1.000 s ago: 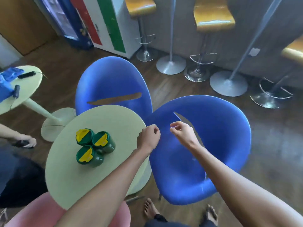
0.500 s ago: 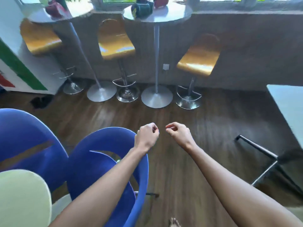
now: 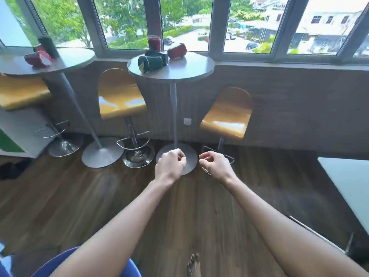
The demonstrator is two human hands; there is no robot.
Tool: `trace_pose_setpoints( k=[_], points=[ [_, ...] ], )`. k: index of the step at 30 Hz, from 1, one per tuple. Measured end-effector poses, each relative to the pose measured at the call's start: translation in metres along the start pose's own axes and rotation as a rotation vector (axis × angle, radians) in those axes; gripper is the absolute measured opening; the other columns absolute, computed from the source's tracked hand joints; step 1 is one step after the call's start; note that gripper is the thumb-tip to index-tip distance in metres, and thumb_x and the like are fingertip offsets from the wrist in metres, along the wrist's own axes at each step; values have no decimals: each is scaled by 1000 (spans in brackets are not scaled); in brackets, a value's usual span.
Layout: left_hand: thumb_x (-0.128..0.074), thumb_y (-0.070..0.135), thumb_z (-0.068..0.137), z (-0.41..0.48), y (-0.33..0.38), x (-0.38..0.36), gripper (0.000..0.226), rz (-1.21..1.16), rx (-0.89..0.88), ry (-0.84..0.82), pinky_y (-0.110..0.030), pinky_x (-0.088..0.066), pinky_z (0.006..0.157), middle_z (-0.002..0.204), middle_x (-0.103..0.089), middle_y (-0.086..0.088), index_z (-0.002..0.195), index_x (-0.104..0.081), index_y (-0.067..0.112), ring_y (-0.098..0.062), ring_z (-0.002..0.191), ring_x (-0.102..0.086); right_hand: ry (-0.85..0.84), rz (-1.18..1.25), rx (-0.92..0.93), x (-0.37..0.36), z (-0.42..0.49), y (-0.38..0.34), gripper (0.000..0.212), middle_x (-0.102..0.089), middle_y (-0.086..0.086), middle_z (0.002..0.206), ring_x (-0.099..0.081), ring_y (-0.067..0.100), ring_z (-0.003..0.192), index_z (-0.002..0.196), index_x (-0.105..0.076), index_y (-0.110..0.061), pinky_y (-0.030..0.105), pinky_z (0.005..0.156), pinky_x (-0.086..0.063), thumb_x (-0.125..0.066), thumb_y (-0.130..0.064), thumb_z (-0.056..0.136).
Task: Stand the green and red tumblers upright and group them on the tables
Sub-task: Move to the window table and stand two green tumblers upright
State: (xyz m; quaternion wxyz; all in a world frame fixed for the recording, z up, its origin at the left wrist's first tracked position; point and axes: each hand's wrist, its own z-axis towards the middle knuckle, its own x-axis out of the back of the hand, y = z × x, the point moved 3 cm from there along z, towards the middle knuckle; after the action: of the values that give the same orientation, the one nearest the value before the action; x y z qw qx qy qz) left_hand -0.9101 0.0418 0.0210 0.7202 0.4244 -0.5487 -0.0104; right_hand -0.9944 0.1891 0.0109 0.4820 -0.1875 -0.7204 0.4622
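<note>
Head view, looking forward and down across a wood floor (image 3: 83,200) toward a window wall. Both arms are stretched out ahead at mid-frame. Left hand (image 3: 169,163): fingers curled loosely inward, nothing in them. Right hand (image 3: 216,165): same loose curl, empty.

Nearest tall round surface (image 3: 191,65) stands straight ahead on a thin pole, between two yellow stools. On it:
- green tumbler (image 3: 152,60) lying on its side at the near-left part, long axis running left to right, one end facing left and slightly toward the camera
- second green tumbler behind it, mostly hidden; cannot tell its pose
- red tumbler (image 3: 177,50) on its side toward the back, long axis also roughly left-right
- upright red tumbler (image 3: 154,43) at the back edge by the window

Second tall surface (image 3: 65,60) is off to the left, with a toppled red tumbler (image 3: 38,58) and a dark upright tumbler (image 3: 48,47) behind it.

Key relation: the tumblers on the near surface lie ahead of and above both hands, well apart from them, so reach is not yet possible. The lying green tumbler sits slightly left of centre, so the left hand is judged nearer to it; the lying red one is about centred, fair for either hand. Each likely needs a grip across the body and a quarter turn to stand upright.
</note>
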Motion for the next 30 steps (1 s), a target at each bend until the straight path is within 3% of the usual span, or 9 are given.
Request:
trace_pose_setpoints(
  k=[5,11,14,18,23,27,30],
  points=[
    [-57,27,87,131,5,33,14,-43,-7,102,-34,-51,75,93,-75,1,88,-70,24,-28,93,-68,19,-14,84,1,124,-63,18,-72,2,90,-65,17,81,103,-71,-18,25,68,-50,-62,-24,87],
    [-57,26,90,262,13,70,11,-42,-36,171,-33,-50,76,98,-72,3,91,-68,26,-26,93,-67,18,17,167,2,251,-123,13,-70,-5,78,-65,13,74,95,-71,-23,24,71,-48,-64,-25,85],
    [-58,24,90,327,7,84,11,-33,-43,224,-32,-48,73,99,-70,1,94,-68,24,-26,92,-66,37,27,219,0,314,-152,12,-72,-2,84,-66,15,80,95,-71,-24,23,70,-48,-63,-25,86],
    [-61,19,90,411,-4,102,11,-64,-117,320,-40,-57,78,98,-70,-6,95,-70,15,-27,88,-67,4,25,297,-14,397,-187,17,-68,0,89,-64,15,81,104,-69,-17,18,63,-49,-62,-22,89],
    [-61,16,91,506,-28,130,11,-151,-83,506,-26,-45,72,101,-70,-8,95,-71,13,-21,84,-63,-24,-3,428,-44,506,-226,24,-63,-3,87,-60,13,80,110,-66,-11,28,79,-49,-65,-13,87],
    [-60,14,91,577,-53,151,11,-320,-8,536,-26,-45,73,100,-68,-9,97,-69,13,-19,83,-61,-24,-197,505,-69,566,-253,45,-58,6,119,-55,18,109,124,-57,-17,24,98,-41,-65,-10,80],
    [-59,16,91,633,-67,161,12,-420,26,461,-29,-51,77,102,-69,-7,100,-68,16,-20,91,-64,-63,-345,558,-87,601,-267,66,-46,4,134,-43,24,125,135,-44,-21,38,109,-39,-59,-8,72]
  ],
)
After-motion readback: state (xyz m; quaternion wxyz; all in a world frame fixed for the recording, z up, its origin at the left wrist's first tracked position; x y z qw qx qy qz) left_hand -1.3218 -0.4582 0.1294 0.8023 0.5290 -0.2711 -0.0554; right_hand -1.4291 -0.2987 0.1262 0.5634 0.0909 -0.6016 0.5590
